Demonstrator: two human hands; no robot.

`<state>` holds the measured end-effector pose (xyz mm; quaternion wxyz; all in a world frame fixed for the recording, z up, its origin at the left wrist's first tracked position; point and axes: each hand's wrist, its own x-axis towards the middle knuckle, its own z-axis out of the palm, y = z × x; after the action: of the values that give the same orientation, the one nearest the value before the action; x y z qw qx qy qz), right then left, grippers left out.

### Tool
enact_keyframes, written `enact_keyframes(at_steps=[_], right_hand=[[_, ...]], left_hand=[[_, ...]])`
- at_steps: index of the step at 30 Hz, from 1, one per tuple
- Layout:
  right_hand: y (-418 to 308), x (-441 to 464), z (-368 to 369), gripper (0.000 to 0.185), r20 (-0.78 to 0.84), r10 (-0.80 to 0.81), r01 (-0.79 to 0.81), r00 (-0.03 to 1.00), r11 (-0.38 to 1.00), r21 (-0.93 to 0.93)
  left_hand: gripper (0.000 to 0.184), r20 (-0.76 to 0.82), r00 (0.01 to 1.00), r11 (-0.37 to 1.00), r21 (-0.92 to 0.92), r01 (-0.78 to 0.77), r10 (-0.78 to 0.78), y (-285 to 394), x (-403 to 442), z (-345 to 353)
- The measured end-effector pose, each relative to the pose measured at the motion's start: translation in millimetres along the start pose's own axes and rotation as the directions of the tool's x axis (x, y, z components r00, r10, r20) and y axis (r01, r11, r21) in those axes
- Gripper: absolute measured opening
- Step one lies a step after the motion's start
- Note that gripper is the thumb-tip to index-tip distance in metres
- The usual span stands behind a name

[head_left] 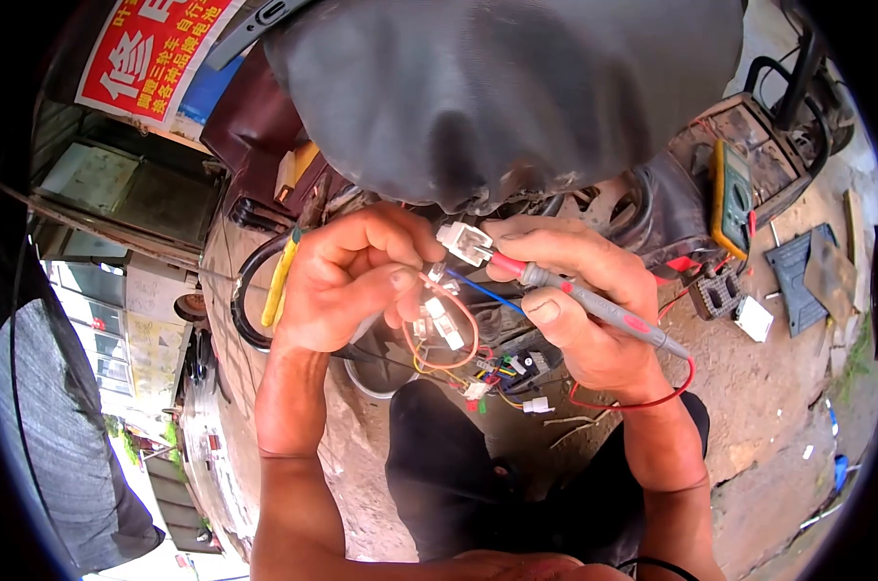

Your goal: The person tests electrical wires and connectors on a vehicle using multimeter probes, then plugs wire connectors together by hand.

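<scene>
Dial centred on the view. Left hand [347, 279], just toward 9: fingers curled, thumb and forefinger closed on a pinkish wire [476, 334] that loops down toward 6. Right hand [599, 305], toward 3: fingers gripping a grey-and-red test probe [608, 315], its red end pointing toward 10 at a white connector [454, 239]. Connector sits between both hands, just off centre toward 12; contact inside it too small to tell. Blue wire [487, 290] runs below it toward 4. Red lead [608, 408] curves from the probe's tail. Tangle of coloured wires [502, 371] lower, toward 5. Yellow-cased multimeter [733, 198] between 2 and 3. Black seat [507, 87] fills 12. Yellow-handled tool [280, 281] at 9, beside left wrist.
</scene>
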<state>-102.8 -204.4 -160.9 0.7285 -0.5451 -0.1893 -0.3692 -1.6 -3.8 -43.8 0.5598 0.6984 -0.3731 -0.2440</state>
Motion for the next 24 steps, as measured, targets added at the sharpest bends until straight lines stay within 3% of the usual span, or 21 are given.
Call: enact_keyframes(at_steps=[12,18,24], right_hand=[[-3.9,2.3,-3.8,0.033,0.02,0.002,0.0,1.0,0.996,-0.094],[-2.2,2.5,-2.7,0.034,0.015,0.049,-0.05,0.999,0.999,0.012],[3.9,2.3,-10.6,0.027,0.092,-0.009,0.009,0.996,1.0,-0.004]], left_hand=[[0.008,-0.018,1.0,1.0,0.02,0.015,-0.015,2.4,0.4,4.0],[0.007,-0.023,0.999,0.999,0.038,0.024,-0.023,3.1,-0.2,3.9],[0.006,-0.005,1.0,0.999,0.036,0.017,-0.017,1.4,-0.1,2.8]])
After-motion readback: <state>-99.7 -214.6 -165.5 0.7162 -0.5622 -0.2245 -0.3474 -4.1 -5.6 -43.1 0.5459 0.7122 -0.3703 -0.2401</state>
